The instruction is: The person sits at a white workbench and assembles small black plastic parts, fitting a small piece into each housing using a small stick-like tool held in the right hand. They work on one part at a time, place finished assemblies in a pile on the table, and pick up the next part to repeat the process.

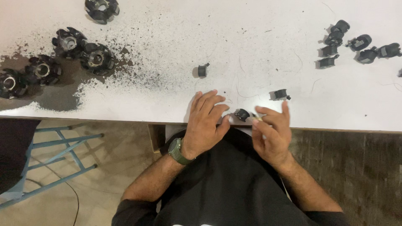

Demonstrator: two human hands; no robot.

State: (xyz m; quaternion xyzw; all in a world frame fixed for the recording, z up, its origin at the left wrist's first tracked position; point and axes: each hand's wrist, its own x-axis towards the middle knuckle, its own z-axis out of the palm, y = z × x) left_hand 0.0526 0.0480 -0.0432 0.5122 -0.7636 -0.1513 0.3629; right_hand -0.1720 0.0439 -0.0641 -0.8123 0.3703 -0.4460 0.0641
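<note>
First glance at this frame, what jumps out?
The two hands at the near table edge: the left hand lies flat on the white table, and the right hand pinches a thin tool beside a small black part. At far left, a dark patch of black powder spreads under a cluster of black finned round parts. A loose group of small black pieces sits at top right.

Five black toothed rings (69, 41) with metal cores lie at the upper left of the white surface (167, 25), amid dark powder (54, 94). A heap of small black parts (356, 44) sits at the upper right, with two single parts (203, 70) near the centre. A blue stool (58, 155) stands on the floor at lower left.
</note>
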